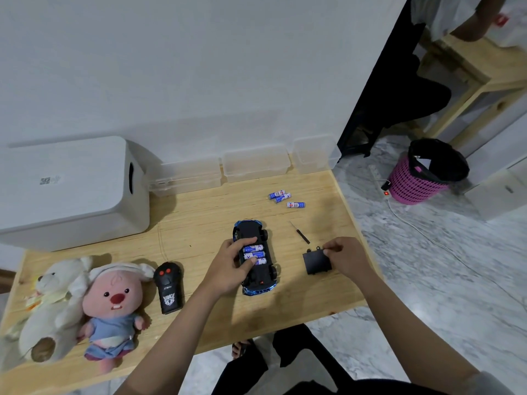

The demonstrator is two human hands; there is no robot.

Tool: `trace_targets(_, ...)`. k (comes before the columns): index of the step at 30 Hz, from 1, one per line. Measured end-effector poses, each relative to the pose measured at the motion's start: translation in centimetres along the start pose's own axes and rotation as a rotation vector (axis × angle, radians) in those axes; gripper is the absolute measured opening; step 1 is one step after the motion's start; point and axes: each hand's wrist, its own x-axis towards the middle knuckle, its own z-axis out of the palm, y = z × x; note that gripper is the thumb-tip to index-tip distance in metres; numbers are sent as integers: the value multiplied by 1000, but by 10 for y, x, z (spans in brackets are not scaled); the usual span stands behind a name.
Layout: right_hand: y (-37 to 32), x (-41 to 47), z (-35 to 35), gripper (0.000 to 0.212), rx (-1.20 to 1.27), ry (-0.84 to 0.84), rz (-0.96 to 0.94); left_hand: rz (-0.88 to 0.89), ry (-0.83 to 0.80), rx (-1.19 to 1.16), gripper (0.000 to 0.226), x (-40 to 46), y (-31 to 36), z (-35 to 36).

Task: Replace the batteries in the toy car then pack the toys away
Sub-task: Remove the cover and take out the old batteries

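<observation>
The blue toy car with black underside lies belly-up mid-table on the pale wooden table, with three blue-and-white batteries sitting in its open bay. The left hand is clamped around the car, thumb and fingers curled over the bay. The right hand pinches the edge of the flat black battery cover, lying just right of the car.

Tip for this bit, I'd say: check the cells sit flat, hook the cover's tabs in first, then drop it down and grab the small black screwdriver. The three loose batteries further back stay out.
</observation>
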Motion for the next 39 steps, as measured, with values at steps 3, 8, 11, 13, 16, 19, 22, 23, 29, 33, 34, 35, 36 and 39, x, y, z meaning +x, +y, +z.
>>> trace_targets(3, 4, 2, 1, 8, -79, 14, -7, 11, -11, 3, 46, -3, 2, 0)
trace_targets(8, 11, 2, 5, 6, -88, 25, 6, -42, -37, -38, 61, -7, 7, 0)
trace_targets(11, 12, 3, 7, 7, -78, 46, 7, -57, -61, -72, 70, -10, 10, 1)
trace_targets(13, 12, 2, 7, 7, -87, 57, -2, -83, -81, -91, 73, -10, 10, 3)
trace_targets(16, 8, -1, 6, 6, -79, 81, -30, -109, -94, -151, 75, -11, 8, 5)
trace_targets(19, -5, -12, 9, 10, -51, 100, -116, -98, -107, -246, 73, -17, 10, 6)
trace_targets(22, -27, -28, 15, 9, 7, 114, -263, -65, -87, -294, 72, -22, 14, 7)
trace_targets(23, -36, -33, 18, 8, 29, 115, -315, -51, -74, -308, 72, -24, 15, 7)
trace_targets(29, -76, -58, 37, 16, 60, -50, -409, 21, 30, -344, 70, -32, 35, 6)
trace_targets(33, -89, -62, 45, 20, 86, -67, -438, 49, 91, -356, 70, -35, 43, 5)
trace_targets(34, -92, -62, 45, 20, 84, -70, -437, 56, 101, -353, 73, -36, 43, 5)
trace_targets(35, -95, -62, 46, 20, 78, -72, -437, 62, 110, -352, 77, -37, 43, 4)
trace_targets(36, -98, -63, 46, 20, 70, -76, -437, 71, 117, -351, 81, -37, 42, 5)
trace_targets(39, -105, -64, 48, 23, 83, -99, -409, 88, 128, -337, 88, -37, 41, 5)
